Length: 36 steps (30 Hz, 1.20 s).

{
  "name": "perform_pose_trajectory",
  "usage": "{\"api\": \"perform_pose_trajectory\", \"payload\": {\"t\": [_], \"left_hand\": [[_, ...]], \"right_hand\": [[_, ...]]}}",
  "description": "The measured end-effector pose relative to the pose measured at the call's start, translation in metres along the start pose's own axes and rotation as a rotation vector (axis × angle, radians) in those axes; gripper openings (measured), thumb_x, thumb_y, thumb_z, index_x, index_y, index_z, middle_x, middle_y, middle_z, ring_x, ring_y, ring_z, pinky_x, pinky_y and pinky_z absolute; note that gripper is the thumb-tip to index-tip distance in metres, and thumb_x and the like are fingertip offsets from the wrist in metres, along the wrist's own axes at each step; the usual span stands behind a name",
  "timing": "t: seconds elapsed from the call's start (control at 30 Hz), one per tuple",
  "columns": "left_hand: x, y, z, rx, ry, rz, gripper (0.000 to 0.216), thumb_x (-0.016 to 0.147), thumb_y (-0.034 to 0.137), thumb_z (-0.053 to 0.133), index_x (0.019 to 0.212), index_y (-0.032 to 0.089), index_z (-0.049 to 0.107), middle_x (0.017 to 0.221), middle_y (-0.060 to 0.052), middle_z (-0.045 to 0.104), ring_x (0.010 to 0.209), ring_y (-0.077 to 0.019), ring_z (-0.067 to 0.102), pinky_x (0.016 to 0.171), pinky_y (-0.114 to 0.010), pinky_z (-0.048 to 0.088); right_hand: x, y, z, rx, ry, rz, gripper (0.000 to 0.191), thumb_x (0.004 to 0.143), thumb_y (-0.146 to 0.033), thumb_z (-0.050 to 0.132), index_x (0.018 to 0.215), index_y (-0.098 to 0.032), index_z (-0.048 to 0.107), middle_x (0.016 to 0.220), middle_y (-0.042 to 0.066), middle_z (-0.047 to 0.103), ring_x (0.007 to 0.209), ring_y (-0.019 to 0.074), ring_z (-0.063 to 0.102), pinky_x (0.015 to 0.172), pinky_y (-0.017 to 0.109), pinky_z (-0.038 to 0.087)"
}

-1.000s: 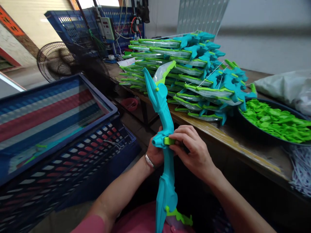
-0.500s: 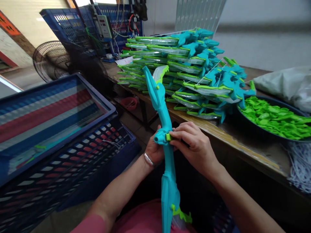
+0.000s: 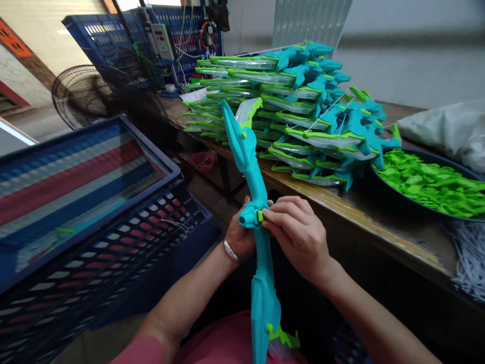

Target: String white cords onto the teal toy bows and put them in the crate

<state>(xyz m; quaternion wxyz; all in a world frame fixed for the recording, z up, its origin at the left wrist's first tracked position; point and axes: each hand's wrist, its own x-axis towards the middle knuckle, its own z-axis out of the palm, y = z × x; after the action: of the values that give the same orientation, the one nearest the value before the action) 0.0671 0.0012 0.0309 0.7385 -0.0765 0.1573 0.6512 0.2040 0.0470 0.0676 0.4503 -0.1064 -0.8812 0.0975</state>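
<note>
The left edge cuts off a blue crate point(image 3: 150, 144). On the table point(image 3: 364, 222), piled bows point(image 3: 288, 108) overlap too closely to count. The right edge crops a dark tub point(image 3: 407, 202) of green pieces point(image 3: 428, 182). Between crate and table, one turquoise bow point(image 3: 263, 253) stands nearly upright, its lower end out of frame. The left hand point(image 3: 239, 235) grips its middle from behind, fingers mostly hidden; the right hand point(image 3: 299, 232) pinches a green clip point(image 3: 260, 216) there, partly covering it. Yellow letters point(image 3: 112, 38) on a far crate point(image 3: 91, 53) seem to include "ST"; the rest is unreadable.
</note>
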Motion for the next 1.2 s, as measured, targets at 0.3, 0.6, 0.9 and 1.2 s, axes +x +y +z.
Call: {"api": "perform_pose_trajectory", "payload": {"t": [0.3, 0.6, 0.9, 1.2], "left_hand": [[-0.002, 0.003, 0.003, 0.114, -0.116, 0.101, 0.038, 0.096, 0.050, 0.060, 0.099, 0.014, 0.071, 0.094, -0.006, 0.074, 0.089, -0.0193, 0.073, 0.091, -0.033, 0.059], [-0.036, 0.009, 0.036, 0.310, -0.105, 0.405, 0.035, 0.087, 0.047, 0.074, 0.095, 0.013, 0.071, 0.091, -0.003, 0.073, 0.084, -0.0146, 0.071, 0.081, -0.025, 0.058], [-0.062, 0.004, 0.036, 0.630, -0.207, 0.734, 0.039, 0.079, 0.045, 0.083, 0.100, 0.016, 0.069, 0.091, -0.005, 0.070, 0.080, -0.0157, 0.067, 0.075, -0.025, 0.054], [-0.042, -0.017, 0.008, 0.750, -0.121, 0.767, 0.031, 0.082, 0.039, 0.080, 0.100, 0.019, 0.064, 0.072, 0.003, 0.060, 0.060, -0.0101, 0.054, 0.058, -0.020, 0.044]], "right_hand": [[0.003, -0.040, 0.000, -0.428, -0.068, 0.021, 0.058, 0.098, -0.053, 0.058, 0.130, -0.005, 0.058, 0.115, 0.023, 0.068, 0.109, 0.0369, 0.058, 0.088, 0.051, 0.049], [0.040, -0.063, -0.013, -0.471, -0.053, 0.157, 0.038, 0.101, -0.046, 0.049, 0.087, -0.014, 0.063, 0.077, 0.011, 0.061, 0.072, 0.0237, 0.055, 0.063, 0.037, 0.040], [0.053, -0.055, -0.041, -0.255, -0.383, 0.107, 0.042, 0.096, -0.052, 0.050, 0.068, -0.021, 0.046, 0.059, -0.001, 0.049, 0.050, 0.0135, 0.042, 0.054, 0.032, 0.022], [0.012, -0.010, -0.039, 0.070, -0.502, 0.174, 0.039, 0.097, -0.047, 0.052, 0.071, -0.020, 0.040, 0.065, -0.004, 0.044, 0.058, 0.0102, 0.040, 0.058, 0.026, 0.028]]}}
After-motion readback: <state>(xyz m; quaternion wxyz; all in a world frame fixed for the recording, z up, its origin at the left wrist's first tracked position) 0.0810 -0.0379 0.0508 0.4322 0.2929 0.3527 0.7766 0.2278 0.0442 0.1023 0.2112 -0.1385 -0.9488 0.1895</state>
